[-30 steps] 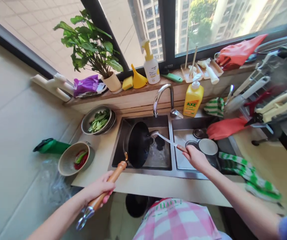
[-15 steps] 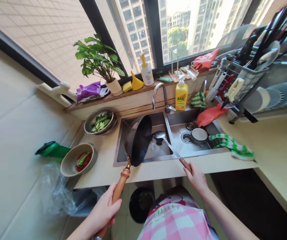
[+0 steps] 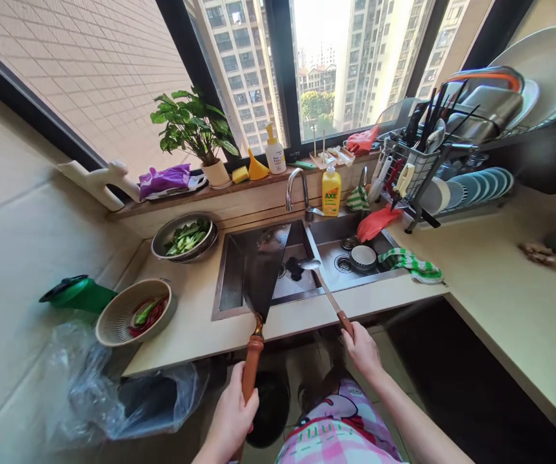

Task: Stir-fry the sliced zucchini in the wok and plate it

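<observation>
My left hand [image 3: 233, 405] is closed round the wooden handle of a dark wok [image 3: 267, 267], which is tipped on its side over the left basin of the sink [image 3: 229, 283]. The wok's wall looks wet. In my right hand [image 3: 362, 350] is the brown handle of a metal spatula [image 3: 330, 291]; its head is over the basins' divider, right of the wok. A faucet [image 3: 297, 183] stands behind the basins. In the right basin sits a small round white-topped item [image 3: 363, 258].
Left on the counter are a bowl of cut greens [image 3: 186, 237] and a colander with peppers [image 3: 135, 312]. A yellow soap bottle [image 3: 331, 191], red glove [image 3: 377, 222], green checked cloth [image 3: 413, 265] and dish rack [image 3: 418, 171] are at the right. A bagged bin [image 3: 155, 403] hangs below.
The view has turned rightward, showing more of the right counter. The wok has turned more edge-on, and the spatula head now reaches the divider. Both hands keep their holds.
</observation>
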A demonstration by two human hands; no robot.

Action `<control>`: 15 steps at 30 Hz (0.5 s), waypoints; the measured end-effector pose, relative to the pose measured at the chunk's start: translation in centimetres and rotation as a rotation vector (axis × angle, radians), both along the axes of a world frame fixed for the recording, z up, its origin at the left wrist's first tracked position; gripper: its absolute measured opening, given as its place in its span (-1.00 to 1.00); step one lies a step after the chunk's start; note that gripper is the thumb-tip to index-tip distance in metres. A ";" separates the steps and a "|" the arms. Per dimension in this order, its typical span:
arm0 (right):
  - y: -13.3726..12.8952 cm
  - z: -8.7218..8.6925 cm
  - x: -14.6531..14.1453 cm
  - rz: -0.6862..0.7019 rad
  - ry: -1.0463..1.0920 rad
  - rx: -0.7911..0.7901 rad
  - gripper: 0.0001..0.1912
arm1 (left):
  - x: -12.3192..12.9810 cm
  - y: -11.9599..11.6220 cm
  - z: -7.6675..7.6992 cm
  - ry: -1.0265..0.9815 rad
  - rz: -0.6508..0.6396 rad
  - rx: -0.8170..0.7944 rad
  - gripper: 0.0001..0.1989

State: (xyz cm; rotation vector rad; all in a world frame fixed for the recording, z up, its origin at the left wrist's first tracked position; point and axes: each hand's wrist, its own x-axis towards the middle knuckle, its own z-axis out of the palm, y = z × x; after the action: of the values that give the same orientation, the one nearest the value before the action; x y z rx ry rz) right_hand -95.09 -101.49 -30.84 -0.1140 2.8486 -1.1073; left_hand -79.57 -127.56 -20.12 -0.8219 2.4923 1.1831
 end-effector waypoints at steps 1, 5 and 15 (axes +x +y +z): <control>0.0 -0.1 0.2 -0.018 0.000 -0.035 -0.80 | 0.2 0.4 -0.6 0.000 0.007 -0.013 -0.60; -0.2 0.4 -0.2 -0.073 -0.141 -0.331 -0.82 | 0.7 1.9 -2.5 -0.034 0.052 -0.077 -0.62; -2.0 5.1 -5.1 0.010 -1.053 -0.947 -0.66 | 0.5 4.6 -5.2 -0.088 0.135 -0.165 -0.57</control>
State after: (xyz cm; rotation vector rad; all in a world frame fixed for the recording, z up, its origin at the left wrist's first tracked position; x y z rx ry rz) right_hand -100.20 -103.50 -25.73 0.3051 1.2992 -1.7112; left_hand -79.08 -122.95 -25.31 -1.0763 2.5211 0.9679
